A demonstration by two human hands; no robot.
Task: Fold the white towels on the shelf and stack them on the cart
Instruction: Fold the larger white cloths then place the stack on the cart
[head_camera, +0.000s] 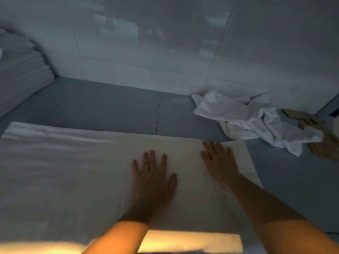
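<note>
I have both hands flat on the spread towel (pixel 73 171), which lies stretched across the grey shelf (pixel 110 107) from the left edge of view to just past my right hand. My left hand (pixel 154 178) is fully open, fingers splayed, palm pressed down near the middle of the cloth; my right hand (pixel 220 162) is equally open and flat, resting close to the towel's right end, where a narrow margin of fabric shows beyond it. Neither hand grips anything: they only press. I judge this a smoothing step, palms down to push out wrinkles and keep the layers square before the next fold, since a crease laid over bumps would make a lumpy stack. The right hand sits near the edge, probably to pin that end while the left flattens the centre. A crumpled towel (pixel 256 121) waits against the tiled wall (pixel 146 61) to the right, well apart from my hands, with some tan cloth (pixel 326 143) just beside it, partly under it. At far left a stack of folded towels (pixel 20 70) stands against the wall; whether that rests on the cart I cannot tell, as no cart is visible. The task looks mid-way: one towel in hand, at least one more to do.
</note>
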